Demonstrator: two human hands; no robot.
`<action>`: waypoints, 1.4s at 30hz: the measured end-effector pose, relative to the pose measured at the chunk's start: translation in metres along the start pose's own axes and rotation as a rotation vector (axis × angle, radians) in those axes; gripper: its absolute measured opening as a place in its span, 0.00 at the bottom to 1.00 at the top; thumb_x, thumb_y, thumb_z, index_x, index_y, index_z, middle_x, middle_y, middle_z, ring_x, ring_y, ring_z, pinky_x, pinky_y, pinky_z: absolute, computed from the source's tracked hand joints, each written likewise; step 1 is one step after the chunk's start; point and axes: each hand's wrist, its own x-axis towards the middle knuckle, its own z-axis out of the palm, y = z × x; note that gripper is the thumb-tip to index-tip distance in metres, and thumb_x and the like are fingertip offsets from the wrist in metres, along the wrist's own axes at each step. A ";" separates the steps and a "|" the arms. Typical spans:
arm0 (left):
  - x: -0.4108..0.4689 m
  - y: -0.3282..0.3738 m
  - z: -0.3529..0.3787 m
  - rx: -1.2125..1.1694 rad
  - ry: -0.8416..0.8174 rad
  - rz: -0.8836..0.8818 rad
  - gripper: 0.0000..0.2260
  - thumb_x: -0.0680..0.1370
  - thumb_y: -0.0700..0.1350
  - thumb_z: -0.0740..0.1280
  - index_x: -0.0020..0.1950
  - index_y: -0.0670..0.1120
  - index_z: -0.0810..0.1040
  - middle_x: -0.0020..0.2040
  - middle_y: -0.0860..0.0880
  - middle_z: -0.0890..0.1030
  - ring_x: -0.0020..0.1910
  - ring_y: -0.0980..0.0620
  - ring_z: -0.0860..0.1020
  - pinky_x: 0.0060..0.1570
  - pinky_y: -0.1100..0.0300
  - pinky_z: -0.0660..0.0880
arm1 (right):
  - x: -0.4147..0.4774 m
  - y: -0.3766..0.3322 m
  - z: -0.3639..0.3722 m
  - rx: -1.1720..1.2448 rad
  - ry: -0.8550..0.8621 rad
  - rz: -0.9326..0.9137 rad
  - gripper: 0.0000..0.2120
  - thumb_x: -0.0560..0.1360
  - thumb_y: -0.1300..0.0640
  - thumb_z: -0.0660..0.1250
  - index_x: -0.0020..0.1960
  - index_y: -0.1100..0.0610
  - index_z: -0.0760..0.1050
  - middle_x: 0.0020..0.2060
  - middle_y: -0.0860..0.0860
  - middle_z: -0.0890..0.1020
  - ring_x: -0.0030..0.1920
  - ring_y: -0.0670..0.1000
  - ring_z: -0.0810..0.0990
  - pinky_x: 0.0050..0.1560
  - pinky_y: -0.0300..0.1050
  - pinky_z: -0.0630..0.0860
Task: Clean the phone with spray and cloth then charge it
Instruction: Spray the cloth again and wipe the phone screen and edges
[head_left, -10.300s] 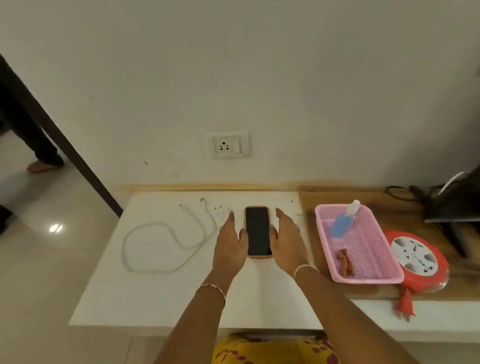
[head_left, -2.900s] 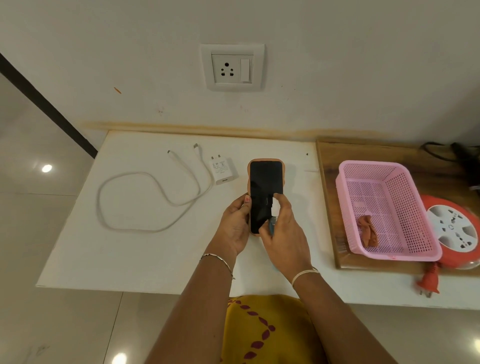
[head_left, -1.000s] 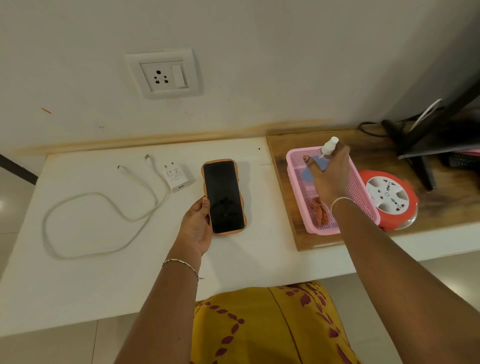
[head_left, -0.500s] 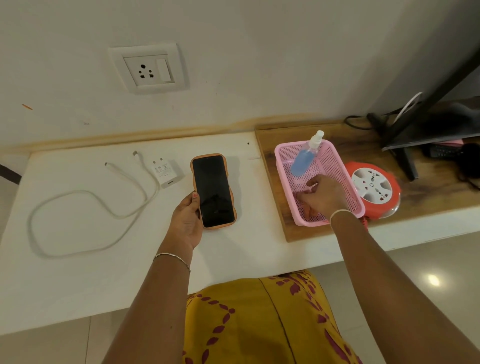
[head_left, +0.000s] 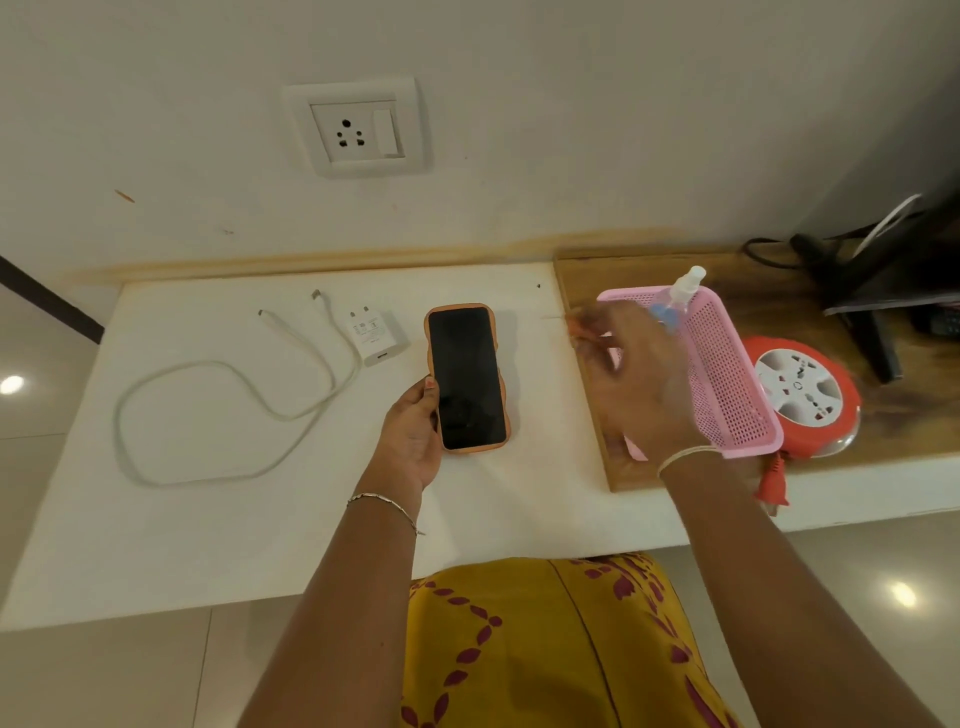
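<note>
Gripping the phone (head_left: 467, 376) by its lower left edge, the left hand (head_left: 410, 441) holds it screen-up on the white table (head_left: 260, 545), likely steadying it for wiping. The blurred right hand (head_left: 639, 379) seems to pinch an orange-brown cloth (head_left: 576, 325) beside the pink basket (head_left: 727, 374), where the spray bottle (head_left: 675, 301) leans. Charger (head_left: 371, 338) and cable (head_left: 208, 362) lie left, and nothing blocks the cloth's path to the phone.

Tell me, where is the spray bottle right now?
The spray bottle is on the right of the head view, leaning in the far end of the pink basket, just beyond the right hand.
</note>
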 end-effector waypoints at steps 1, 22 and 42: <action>0.000 0.000 0.000 0.007 0.000 -0.002 0.14 0.83 0.45 0.56 0.62 0.42 0.77 0.62 0.43 0.80 0.62 0.45 0.77 0.68 0.47 0.70 | -0.002 -0.009 0.011 0.019 -0.080 -0.099 0.08 0.75 0.62 0.68 0.54 0.55 0.77 0.47 0.49 0.81 0.45 0.45 0.78 0.47 0.36 0.75; 0.008 -0.005 -0.006 -0.052 -0.042 0.019 0.14 0.83 0.45 0.56 0.61 0.42 0.78 0.58 0.41 0.81 0.58 0.43 0.78 0.61 0.51 0.74 | -0.021 -0.013 0.101 -0.243 -0.518 -0.392 0.16 0.70 0.59 0.74 0.57 0.56 0.79 0.52 0.52 0.82 0.52 0.53 0.80 0.54 0.46 0.78; 0.006 -0.006 -0.010 -0.036 -0.099 0.054 0.13 0.82 0.45 0.57 0.59 0.46 0.79 0.55 0.45 0.83 0.55 0.47 0.81 0.51 0.55 0.78 | -0.008 -0.026 0.107 -0.228 -0.343 -0.222 0.16 0.71 0.62 0.71 0.59 0.58 0.78 0.53 0.53 0.82 0.55 0.55 0.79 0.51 0.49 0.79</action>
